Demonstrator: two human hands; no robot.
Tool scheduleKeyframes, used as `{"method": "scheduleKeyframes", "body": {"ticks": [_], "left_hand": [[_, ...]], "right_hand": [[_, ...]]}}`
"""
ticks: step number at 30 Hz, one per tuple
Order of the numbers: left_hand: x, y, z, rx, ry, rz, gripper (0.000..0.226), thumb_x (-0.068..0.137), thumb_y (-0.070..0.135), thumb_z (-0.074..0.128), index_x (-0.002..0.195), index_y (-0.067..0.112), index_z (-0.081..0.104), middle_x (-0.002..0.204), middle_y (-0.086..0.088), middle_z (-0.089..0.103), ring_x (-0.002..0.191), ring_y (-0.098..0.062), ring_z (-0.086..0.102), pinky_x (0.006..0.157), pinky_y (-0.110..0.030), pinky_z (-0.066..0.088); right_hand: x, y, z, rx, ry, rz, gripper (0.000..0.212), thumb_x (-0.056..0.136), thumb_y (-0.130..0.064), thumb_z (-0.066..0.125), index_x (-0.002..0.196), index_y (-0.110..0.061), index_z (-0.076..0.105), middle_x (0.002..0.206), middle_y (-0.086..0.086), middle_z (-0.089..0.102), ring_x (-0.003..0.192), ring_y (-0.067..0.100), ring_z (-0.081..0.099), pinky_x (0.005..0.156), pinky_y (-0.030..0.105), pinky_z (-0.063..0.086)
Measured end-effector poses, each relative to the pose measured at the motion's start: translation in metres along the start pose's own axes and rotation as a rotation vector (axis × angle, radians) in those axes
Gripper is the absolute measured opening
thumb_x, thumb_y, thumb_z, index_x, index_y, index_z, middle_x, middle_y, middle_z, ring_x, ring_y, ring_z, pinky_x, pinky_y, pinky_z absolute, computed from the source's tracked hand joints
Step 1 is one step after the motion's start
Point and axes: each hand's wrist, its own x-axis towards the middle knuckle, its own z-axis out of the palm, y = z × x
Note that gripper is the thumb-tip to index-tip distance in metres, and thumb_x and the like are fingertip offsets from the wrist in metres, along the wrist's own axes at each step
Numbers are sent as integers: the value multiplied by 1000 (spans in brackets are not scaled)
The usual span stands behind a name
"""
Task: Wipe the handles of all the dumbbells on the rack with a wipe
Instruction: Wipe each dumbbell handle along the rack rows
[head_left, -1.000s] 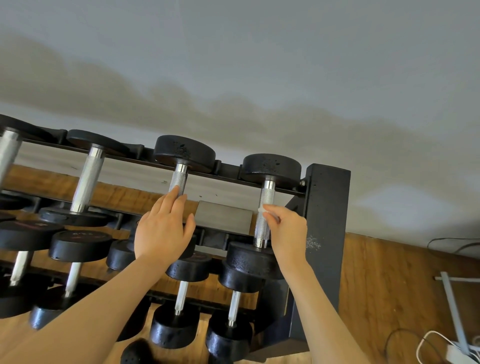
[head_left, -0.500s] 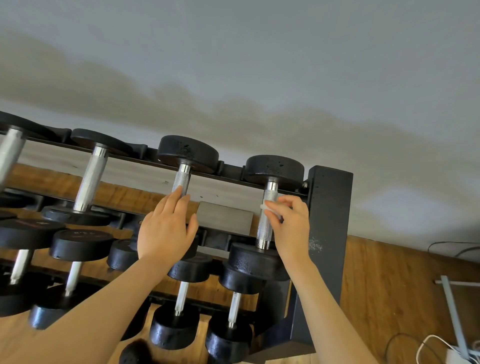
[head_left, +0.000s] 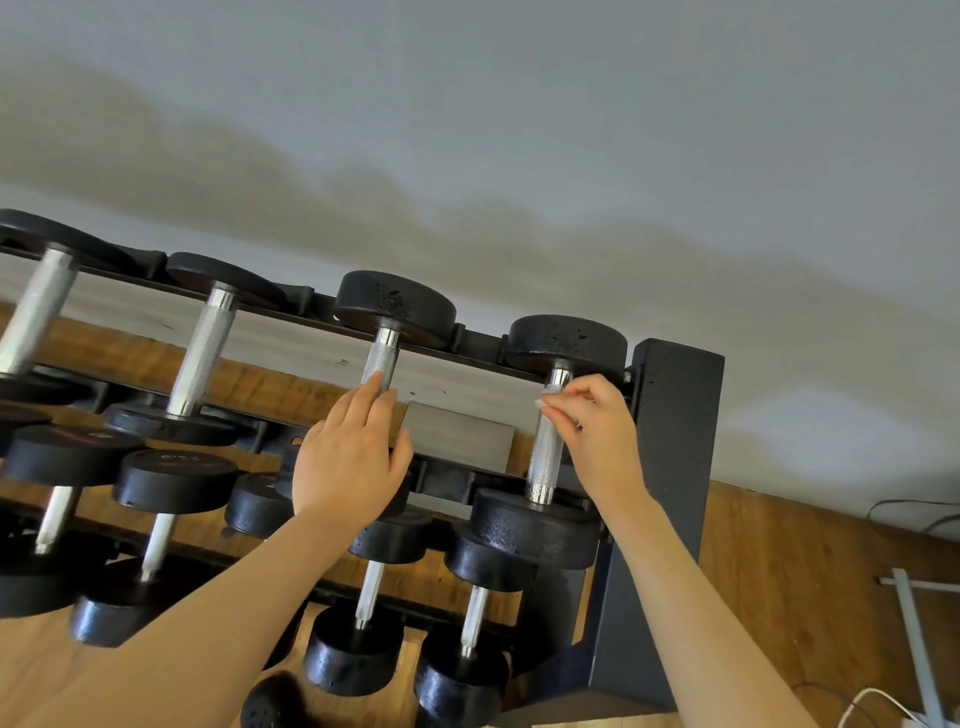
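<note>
I am working the top tier of the rack (head_left: 675, 441), and I judge the step in hand to be the wiping of the last handle (head_left: 546, 452) before the rack's dark end post. My right hand (head_left: 597, 431) sits at the upper part of that handle, just under the far weight head, fingers curled in a pinch against the knurled metal. A thin pale strip shows at my fingertips (head_left: 545, 408); I take it for the wipe (head_left: 563, 387), but it is too small to be sure how much of it lies round the bar. The lower stretch of this handle, down to the near weight head, is bare and uncovered by my hand.

My left hand (head_left: 348, 457) rests on the neighbouring handle (head_left: 382, 366), one place further from the end post, with fingers straight and lying flat along the bar, holding nothing.

The next move, as I judge it, calls for drawing the pinch down the length of the handle by the post while keeping the wipe pressed to the metal, then shifting to the handle under my left hand. The other dumbbells (head_left: 202, 348) further from the post, and those on the tiers below, appear to be waiting their turn.
</note>
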Motion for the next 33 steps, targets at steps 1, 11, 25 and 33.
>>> {"method": "scheduleKeyframes", "body": {"ticks": [1,11,25,33], "left_hand": [[0,0,0,1,-1,1,47,95,37,51,134,11,55,149,-8,47,131,-25,50,89,-45,55],[0,-1,0,5,-5,1,46,95,37,52,134,12,55,149,-9,46,130,-26,51,87,-44,56],[0,0,0,13,-10,1,46,95,37,51,133,13,54,148,-8,47,131,-25,50,88,-43,56],[1,0,1,6,0,1,43,94,36,52,129,11,58,147,-10,49,128,-27,53,87,-44,56]], "right_hand": [[-3,1,1,1,-11,6,16,85,-15,71,99,-9,75,97,2,58,91,16,53,82,23,45],[-5,0,-4,-15,-138,-59,17,88,-20,64,98,-8,71,95,-2,56,91,3,46,82,11,40],[3,1,-5,-151,-183,-179,11,85,-17,70,89,-7,74,86,3,55,82,18,52,69,31,50],[-12,0,-4,-178,-212,-266,13,80,-15,75,90,-6,75,84,5,56,76,19,55,67,26,50]]}}
